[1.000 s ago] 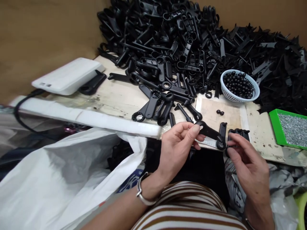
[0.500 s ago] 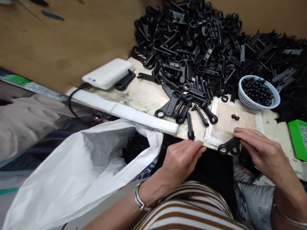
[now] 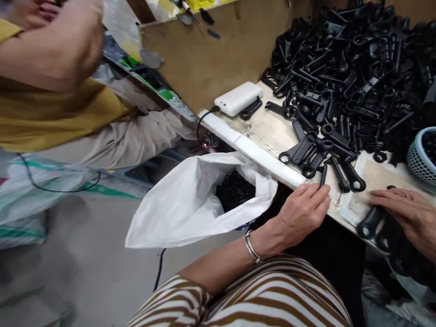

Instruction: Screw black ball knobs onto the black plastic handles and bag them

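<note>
My left hand [image 3: 303, 213], with a metal bangle at its wrist, is at the table's front edge. Its fingers are closed over the lower end of a slim black plastic rod [image 3: 323, 175], whose upper end sticks out past them. To the right, my right hand [image 3: 408, 211] grips black plastic arm pieces [image 3: 369, 223] with ring-shaped ends at the table edge; its palm hides part of them. Between the hands lie more loose pieces, among them a black arm with a ringed end [image 3: 354, 176].
A big heap of black plastic parts [image 3: 344, 68] fills the table's back. A light-blue basket [image 3: 422, 156] stands at right, a white box with a cable [image 3: 238, 97] at left. Below hangs an open white sack [image 3: 177, 204] holding black parts. A co-worker's arm [image 3: 57, 54] is at upper left.
The view has swung left, bringing the co-worker into sight. My left hand has reached up to the slim rod and closed on it. My right hand stays by the arm pieces.
</note>
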`<state>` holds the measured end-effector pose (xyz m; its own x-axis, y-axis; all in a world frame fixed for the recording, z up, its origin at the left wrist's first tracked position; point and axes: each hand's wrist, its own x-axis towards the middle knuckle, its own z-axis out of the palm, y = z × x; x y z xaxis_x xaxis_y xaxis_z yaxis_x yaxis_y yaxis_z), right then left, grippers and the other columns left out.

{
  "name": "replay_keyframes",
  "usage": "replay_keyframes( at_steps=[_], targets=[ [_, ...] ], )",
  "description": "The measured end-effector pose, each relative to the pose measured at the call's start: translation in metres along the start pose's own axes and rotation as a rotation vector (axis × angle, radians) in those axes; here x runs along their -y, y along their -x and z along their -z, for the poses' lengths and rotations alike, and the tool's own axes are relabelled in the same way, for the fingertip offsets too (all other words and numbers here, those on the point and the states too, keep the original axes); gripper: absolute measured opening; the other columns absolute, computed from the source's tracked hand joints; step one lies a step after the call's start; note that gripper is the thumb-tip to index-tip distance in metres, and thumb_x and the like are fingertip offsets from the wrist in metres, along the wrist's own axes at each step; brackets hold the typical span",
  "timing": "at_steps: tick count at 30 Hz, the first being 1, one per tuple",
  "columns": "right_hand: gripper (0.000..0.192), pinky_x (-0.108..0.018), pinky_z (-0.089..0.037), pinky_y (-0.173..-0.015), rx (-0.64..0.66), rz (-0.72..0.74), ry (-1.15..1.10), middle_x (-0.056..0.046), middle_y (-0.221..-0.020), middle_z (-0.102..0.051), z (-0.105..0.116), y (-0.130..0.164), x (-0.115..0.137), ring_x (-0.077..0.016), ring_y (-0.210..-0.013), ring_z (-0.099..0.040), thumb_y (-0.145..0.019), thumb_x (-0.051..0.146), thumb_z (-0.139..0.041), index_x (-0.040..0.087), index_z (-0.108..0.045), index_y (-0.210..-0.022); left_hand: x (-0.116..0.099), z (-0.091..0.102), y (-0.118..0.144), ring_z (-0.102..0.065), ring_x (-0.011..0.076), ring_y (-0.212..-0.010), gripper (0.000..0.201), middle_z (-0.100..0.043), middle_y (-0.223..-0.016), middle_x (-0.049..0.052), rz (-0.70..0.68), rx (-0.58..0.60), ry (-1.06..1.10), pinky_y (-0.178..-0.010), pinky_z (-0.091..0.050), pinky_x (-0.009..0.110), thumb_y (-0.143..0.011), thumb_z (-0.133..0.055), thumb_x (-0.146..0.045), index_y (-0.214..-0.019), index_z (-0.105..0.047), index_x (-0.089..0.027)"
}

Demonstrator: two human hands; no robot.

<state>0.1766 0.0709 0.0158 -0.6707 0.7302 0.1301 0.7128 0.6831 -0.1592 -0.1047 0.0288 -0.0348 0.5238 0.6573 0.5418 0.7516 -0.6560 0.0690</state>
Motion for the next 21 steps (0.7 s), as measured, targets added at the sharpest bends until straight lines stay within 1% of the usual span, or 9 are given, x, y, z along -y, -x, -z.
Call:
replay_keyframes(
  at_steps=[2, 3, 5, 6, 10, 12, 16, 18, 21],
  targets=[
    [0.033, -0.043, -0.058, -0.090, -0.039, -0.041, -0.019, -0.007, -0.113, -0.073, -0.003, 0.002, 0.005, -0.0260, -0.106, -0.067, -0.098, 0.027, -0.042, 0.025, -0.073, -0.107, 0.002, -0.001, 0.005, -0.065, 0.0205, -0.103, 0.024, -0.070, -0.117, 0.012, 0.015, -0.140, 0.077, -0.092, -0.048, 0.033, -0.099, -0.041, -0.011, -0.100, -0.065, -0.009],
    [0.032, -0.043, -0.058, -0.090, -0.063, -0.064, -0.030, -0.007, -0.112, -0.074, -0.003, 0.003, 0.008, -0.0258, -0.106, -0.067, -0.098, 0.026, -0.042, 0.024, -0.074, -0.105, 0.003, 0.000, 0.007, -0.065, 0.0211, -0.105, 0.023, -0.071, -0.116, 0.013, 0.023, -0.189, 0.120, -0.093, -0.048, 0.034, -0.099, -0.042, -0.010, -0.101, -0.065, -0.009],
    [0.031, -0.044, -0.058, -0.091, -0.090, -0.099, -0.045, -0.008, -0.112, -0.073, -0.004, 0.004, 0.014, -0.0251, -0.109, -0.066, -0.098, 0.025, -0.044, 0.022, -0.073, -0.106, 0.003, 0.002, 0.012, -0.064, 0.0225, -0.109, 0.022, -0.071, -0.115, 0.013, -0.003, -0.234, 0.172, -0.093, -0.048, 0.035, -0.098, -0.043, -0.009, -0.105, -0.064, -0.009],
    [0.030, -0.043, -0.057, -0.092, -0.104, -0.115, -0.048, -0.008, -0.113, -0.073, -0.003, 0.005, 0.016, -0.0246, -0.110, -0.065, -0.098, 0.024, -0.044, 0.021, -0.072, -0.107, 0.003, 0.003, 0.015, -0.063, 0.0233, -0.111, 0.023, -0.071, -0.116, 0.013, -0.033, -0.233, 0.180, -0.093, -0.048, 0.036, -0.098, -0.043, -0.009, -0.107, -0.064, -0.010],
    [0.027, -0.044, -0.053, -0.100, -0.146, -0.204, -0.035, -0.009, -0.121, -0.069, 0.004, 0.014, 0.027, -0.0238, -0.120, -0.060, -0.098, 0.020, -0.047, 0.021, -0.069, -0.114, -0.006, 0.007, 0.019, -0.059, 0.0260, -0.119, 0.026, -0.067, -0.126, 0.012, -0.184, -0.147, 0.188, -0.094, -0.046, 0.036, -0.098, -0.046, -0.011, -0.116, -0.064, -0.009],
    [0.026, -0.045, -0.051, -0.104, -0.157, -0.227, -0.027, -0.009, -0.126, -0.067, 0.008, 0.023, 0.033, -0.0239, -0.123, -0.057, -0.097, 0.018, -0.049, 0.020, -0.067, -0.115, -0.014, 0.006, 0.016, -0.059, 0.0252, -0.121, 0.026, -0.065, -0.130, 0.011, -0.238, -0.094, 0.165, -0.094, -0.045, 0.034, -0.097, -0.048, -0.012, -0.115, -0.066, -0.010],
    [0.025, -0.042, -0.049, -0.105, -0.203, -0.252, -0.003, -0.010, -0.126, -0.066, 0.017, 0.046, 0.045, -0.0223, -0.121, -0.058, -0.094, 0.014, -0.053, 0.019, -0.066, -0.115, -0.026, -0.002, -0.001, -0.062, 0.0218, -0.111, 0.026, -0.067, -0.126, 0.011, -0.344, -0.050, 0.037, -0.088, -0.046, 0.031, -0.096, -0.046, -0.008, -0.107, -0.069, -0.008],
    [0.024, -0.040, -0.049, -0.104, -0.234, -0.276, 0.009, -0.010, -0.124, -0.066, 0.020, 0.059, 0.049, -0.0217, -0.120, -0.059, -0.093, 0.012, -0.054, 0.019, -0.066, -0.113, -0.031, -0.008, -0.010, -0.062, 0.0210, -0.106, 0.029, -0.068, -0.124, 0.013, -0.373, -0.015, -0.039, -0.083, -0.046, 0.030, -0.095, -0.044, -0.004, -0.110, -0.068, -0.005],
    [0.023, -0.039, -0.050, -0.103, -0.279, -0.337, 0.018, -0.010, -0.123, -0.066, 0.021, 0.079, 0.055, -0.0215, -0.118, -0.060, -0.092, 0.011, -0.057, 0.019, -0.066, -0.112, -0.038, -0.013, -0.022, -0.061, 0.0215, -0.104, 0.033, -0.065, -0.128, 0.017, -0.374, 0.095, -0.092, -0.081, -0.047, 0.031, -0.094, -0.041, -0.003, -0.119, -0.064, -0.001]
  ],
)
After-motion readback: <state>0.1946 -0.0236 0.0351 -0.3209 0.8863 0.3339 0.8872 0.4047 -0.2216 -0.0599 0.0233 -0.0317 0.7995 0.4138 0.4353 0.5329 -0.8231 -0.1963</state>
